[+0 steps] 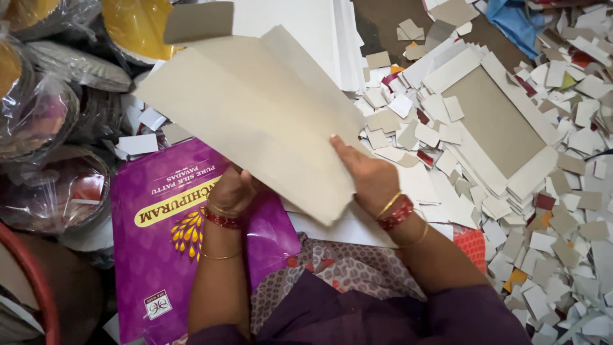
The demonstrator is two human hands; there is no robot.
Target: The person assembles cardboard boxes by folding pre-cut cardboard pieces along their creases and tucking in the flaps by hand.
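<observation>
I hold a large beige cardboard sheet (255, 108), creased along its length, tilted up in front of me. My left hand (231, 190) grips its near edge from beneath, fingers mostly hidden under the sheet. At the sheet's right near corner my right hand (365, 174) pinches it, thumb on top. Both wrists wear red and gold bangles. Below my left arm lies a flat purple box (156, 255) with yellow lettering.
Several cardboard frames (504, 128) with white borders are stacked at right among a heap of small white and grey card scraps (562, 243). White sheets (319, 32) lie at the back. Plastic-wrapped round items (45, 115) crowd the left side.
</observation>
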